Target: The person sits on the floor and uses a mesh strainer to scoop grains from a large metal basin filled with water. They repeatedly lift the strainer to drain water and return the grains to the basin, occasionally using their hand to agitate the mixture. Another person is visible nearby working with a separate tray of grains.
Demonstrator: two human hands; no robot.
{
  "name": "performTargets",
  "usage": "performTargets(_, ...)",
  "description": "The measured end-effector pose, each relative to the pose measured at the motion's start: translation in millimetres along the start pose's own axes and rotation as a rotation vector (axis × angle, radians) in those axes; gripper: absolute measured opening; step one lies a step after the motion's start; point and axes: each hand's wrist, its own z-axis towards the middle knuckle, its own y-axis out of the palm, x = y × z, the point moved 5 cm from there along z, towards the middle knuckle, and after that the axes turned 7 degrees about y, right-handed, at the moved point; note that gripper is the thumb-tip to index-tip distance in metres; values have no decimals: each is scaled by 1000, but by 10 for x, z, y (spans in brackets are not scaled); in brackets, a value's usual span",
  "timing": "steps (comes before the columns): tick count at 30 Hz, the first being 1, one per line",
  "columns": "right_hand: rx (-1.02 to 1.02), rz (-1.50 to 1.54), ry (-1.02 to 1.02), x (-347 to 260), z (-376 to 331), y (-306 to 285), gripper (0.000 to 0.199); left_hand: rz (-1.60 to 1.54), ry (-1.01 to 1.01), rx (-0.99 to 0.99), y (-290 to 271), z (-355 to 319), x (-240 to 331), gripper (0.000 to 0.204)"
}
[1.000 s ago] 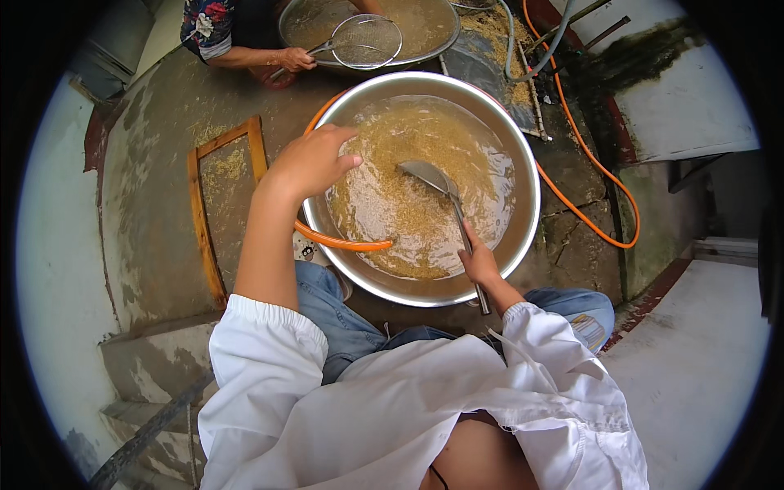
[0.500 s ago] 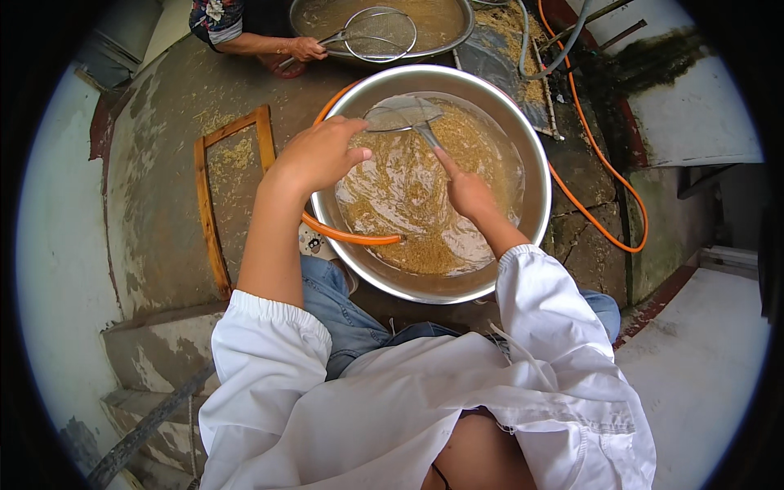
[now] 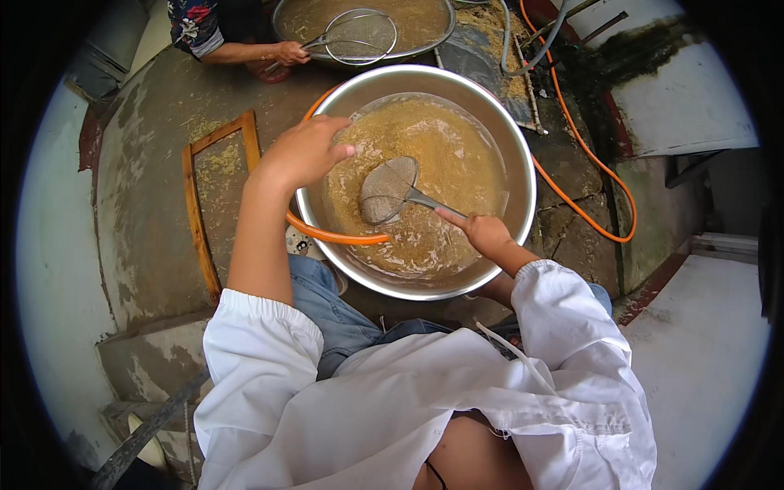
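A wide metal basin [image 3: 527, 192] in front of me holds murky water with yellowish-brown grain [image 3: 445, 147] in it. My right hand [image 3: 483, 234] is closed round the handle of a mesh strainer [image 3: 390, 189], whose round head is over the middle of the basin, at the water. Above the basin's left rim hovers my left hand [image 3: 304, 153], fingers apart, with nothing in it. An orange hose [image 3: 339, 237] runs over the left rim and its end lies in the basin, below my left hand.
Across from me a co-worker's hand [image 3: 287, 54] holds another strainer [image 3: 361, 37] over a second basin [image 3: 445, 28]. A wooden frame [image 3: 200, 216] lies on the floor at left. More orange hose [image 3: 608, 175] loops along the right, near scattered grain [image 3: 494, 28].
The strainer has swung from the basin's far side back toward me, my right hand drawing back to the right. My left hand stays raised over the rim. The whole view has shifted slightly.
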Motion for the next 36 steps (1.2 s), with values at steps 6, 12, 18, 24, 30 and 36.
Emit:
performTargets(6, -23, -109, 106, 557, -484, -156, 76, 4, 36, 42, 17, 0, -20, 46)
performTargets(12, -99, -83, 152, 867, -933, -412, 75, 7, 37, 62, 27, 8, -40, 47)
performTargets(18, -202, 173, 119, 820, -925, -108, 73, 34, 14, 48, -8, -4, 20, 48)
performTargets(24, -72, 509, 204, 553, -589, 307, 73, 22, 17, 57, -33, -19, -28, 48)
performTargets(30, -8, 635, 239, 207, -118, 343, 75, 15, -3, 58, -7, -21, -75, 48)
performTargets(36, 167, 795, 282, 99, 381, 302, 73, -4, -1, 48, 1, -5, -91, 46)
